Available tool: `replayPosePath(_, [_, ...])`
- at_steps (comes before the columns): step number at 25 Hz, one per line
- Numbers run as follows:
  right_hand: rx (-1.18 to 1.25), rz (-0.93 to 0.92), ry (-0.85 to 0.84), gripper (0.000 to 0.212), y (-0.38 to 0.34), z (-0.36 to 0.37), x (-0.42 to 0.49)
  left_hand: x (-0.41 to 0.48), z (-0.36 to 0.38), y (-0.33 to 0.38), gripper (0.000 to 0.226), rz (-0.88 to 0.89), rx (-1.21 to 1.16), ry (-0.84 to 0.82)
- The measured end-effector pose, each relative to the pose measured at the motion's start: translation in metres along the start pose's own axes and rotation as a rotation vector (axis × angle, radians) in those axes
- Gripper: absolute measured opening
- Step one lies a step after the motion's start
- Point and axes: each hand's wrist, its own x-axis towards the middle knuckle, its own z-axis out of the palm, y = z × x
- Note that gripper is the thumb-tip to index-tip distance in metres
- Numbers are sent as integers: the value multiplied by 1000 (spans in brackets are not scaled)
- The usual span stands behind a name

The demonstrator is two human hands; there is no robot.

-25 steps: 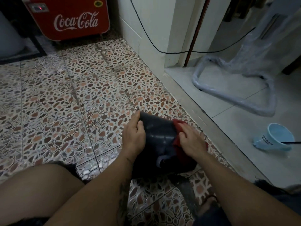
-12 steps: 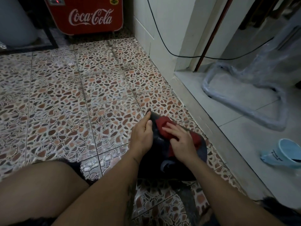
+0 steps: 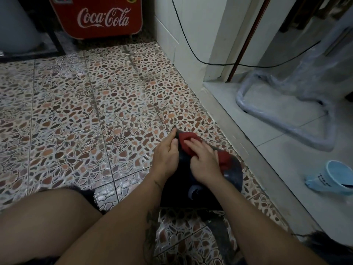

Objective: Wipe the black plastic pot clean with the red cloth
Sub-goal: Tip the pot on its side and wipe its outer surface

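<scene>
The black plastic pot (image 3: 232,172) lies on its side on the patterned floor tiles between my forearms. My left hand (image 3: 165,157) grips its left side, thumb on top near the far edge. My right hand (image 3: 205,162) presses the red cloth (image 3: 188,143) flat against the pot's upper surface, fingers spread over it. More of the cloth shows to the right of that hand. The pot's near part is hidden by my wrists.
A red Coca-Cola cooler (image 3: 101,18) stands at the back. A raised grey sill (image 3: 246,142) runs along the right. Beyond it lie a light blue cup (image 3: 332,176) on its side and a plastic-wrapped metal frame (image 3: 282,119). A black cable (image 3: 210,63) hangs along the wall.
My right hand has slid the red cloth from the pot's right side up and left across its top. The left hand has kept its hold. The view has drifted right.
</scene>
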Motion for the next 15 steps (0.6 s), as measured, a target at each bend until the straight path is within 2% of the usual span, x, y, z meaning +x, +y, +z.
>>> replayPosePath(2, [34, -124, 76, 62, 14, 6, -17, -1, -1, -2, 53, 5, -1, 10])
replayPosePath(4, [21, -129, 194, 58, 43, 2, -32, 0, -1, 0, 49, 5, 15, 24])
replayPosePath(8, [-78, 223, 262, 64, 72, -24, -31, 2, 0, 8, 46, -9, 55, 21])
replayPosePath(10, [-98, 335, 202, 69, 65, -30, -24, 1, 0, 9, 46, -7, 70, 24])
replayPosePath(12, [-93, 353, 72, 70, 43, -27, -15, 3, 0, 7, 45, -13, 74, 45])
replayPosePath(15, [-24, 152, -105, 66, 7, -28, -5, 9, 3, 6, 45, -20, 51, 49])
